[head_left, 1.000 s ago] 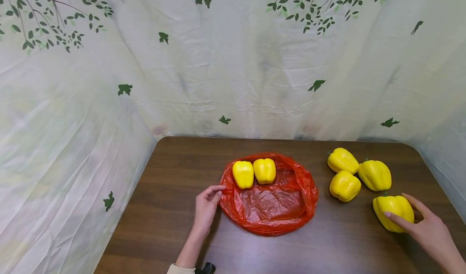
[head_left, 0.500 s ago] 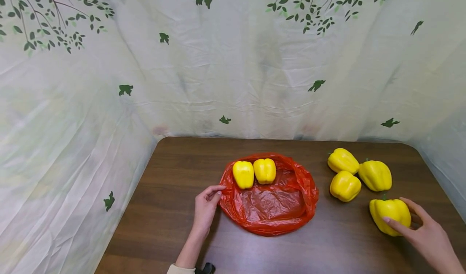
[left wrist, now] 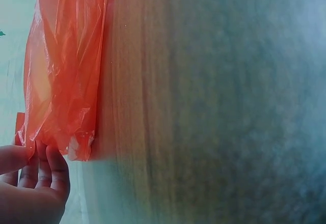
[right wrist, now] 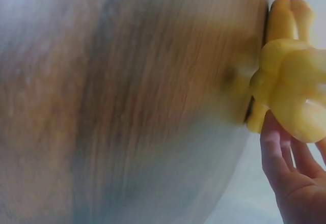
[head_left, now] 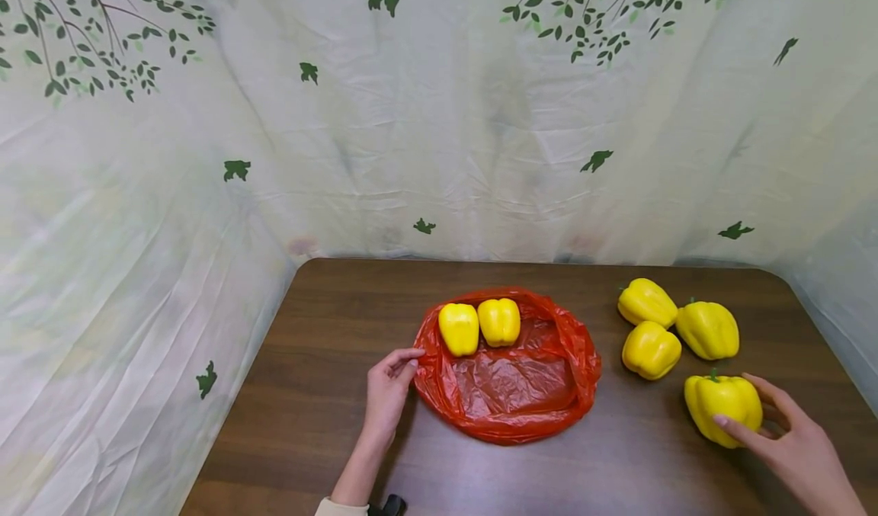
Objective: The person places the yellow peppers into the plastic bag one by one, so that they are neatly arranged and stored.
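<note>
A red plastic bag point(head_left: 514, 428) lies on the table with its mouth spread wide, and two yellow bell peppers point(head_left: 458, 330) sit inside at its far left. My left hand point(head_left: 388, 395) pinches the bag's left rim between thumb and fingers; the left wrist view shows the thin film point(left wrist: 66, 81) caught there. At the right, my right hand point(head_left: 796, 440) grips another yellow bell pepper point(head_left: 720, 405), thumb on the near side and fingers behind it. The right wrist view has this pepper point(right wrist: 300, 102) resting in the fingers, apparently just off the table.
Three more yellow bell peppers point(head_left: 650, 350) lie in a cluster at the table's right, beyond my right hand. The brown wooden table point(head_left: 329, 325) ends at a pale curtain point(head_left: 480, 158) printed with leaves, which hangs behind and at both sides.
My right hand has carried its bell pepper a little to the left, and the pepper stands more upright now. My left hand and the bag have stayed in place.
</note>
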`<state>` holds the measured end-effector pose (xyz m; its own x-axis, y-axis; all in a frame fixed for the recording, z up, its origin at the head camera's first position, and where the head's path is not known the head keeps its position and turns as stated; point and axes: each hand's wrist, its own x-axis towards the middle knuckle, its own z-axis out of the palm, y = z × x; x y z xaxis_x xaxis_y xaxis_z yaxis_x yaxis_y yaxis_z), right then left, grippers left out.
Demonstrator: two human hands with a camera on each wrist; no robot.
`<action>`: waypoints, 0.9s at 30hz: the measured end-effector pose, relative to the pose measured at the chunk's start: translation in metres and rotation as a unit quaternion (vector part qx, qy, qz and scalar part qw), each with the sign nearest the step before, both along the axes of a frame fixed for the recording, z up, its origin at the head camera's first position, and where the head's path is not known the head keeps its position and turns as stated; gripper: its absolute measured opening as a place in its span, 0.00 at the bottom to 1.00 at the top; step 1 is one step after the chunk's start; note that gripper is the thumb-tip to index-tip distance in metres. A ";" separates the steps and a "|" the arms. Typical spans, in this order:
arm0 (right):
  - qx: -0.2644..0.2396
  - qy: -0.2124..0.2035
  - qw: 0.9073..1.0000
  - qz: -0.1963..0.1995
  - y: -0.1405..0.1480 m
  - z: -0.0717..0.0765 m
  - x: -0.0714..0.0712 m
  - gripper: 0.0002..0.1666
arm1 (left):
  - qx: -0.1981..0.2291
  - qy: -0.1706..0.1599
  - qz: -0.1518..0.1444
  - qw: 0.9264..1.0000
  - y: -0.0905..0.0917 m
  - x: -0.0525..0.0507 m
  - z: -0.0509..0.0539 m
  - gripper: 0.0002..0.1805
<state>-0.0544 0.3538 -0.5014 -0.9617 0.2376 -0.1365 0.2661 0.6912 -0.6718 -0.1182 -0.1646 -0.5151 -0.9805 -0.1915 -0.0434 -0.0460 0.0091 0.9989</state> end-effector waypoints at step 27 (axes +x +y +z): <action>-0.040 0.097 0.994 0.027 -0.029 0.015 -0.003 0.51 | -0.001 0.000 -0.001 1.000 0.002 -0.001 -0.001 0.11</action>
